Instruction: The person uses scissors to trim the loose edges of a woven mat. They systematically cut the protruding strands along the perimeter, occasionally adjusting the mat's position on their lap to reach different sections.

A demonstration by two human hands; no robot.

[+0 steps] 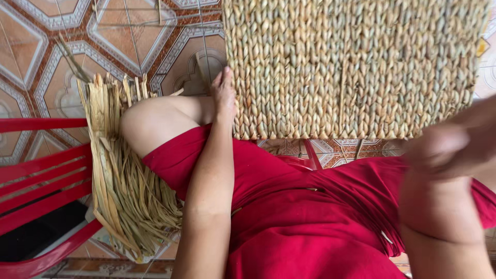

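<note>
Woven mat (356,67) far, over knees. Left hand (225,95) flat on its left edge, fingers straight. Right hand (447,150) blurry, maybe curled, can't tell grip. Mat prob light, bendy, rough; hold by edges.

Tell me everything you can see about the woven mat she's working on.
The woven mat is a thick panel of plaited straw-coloured dried fibre in neat braided rows. It fills the upper right, running past the top edge. Its lower edge sits above the red-clothed lap over patterned floor tiles. The left hand presses flat against its left edge; the blurred right hand is just below its bottom corner.
</note>
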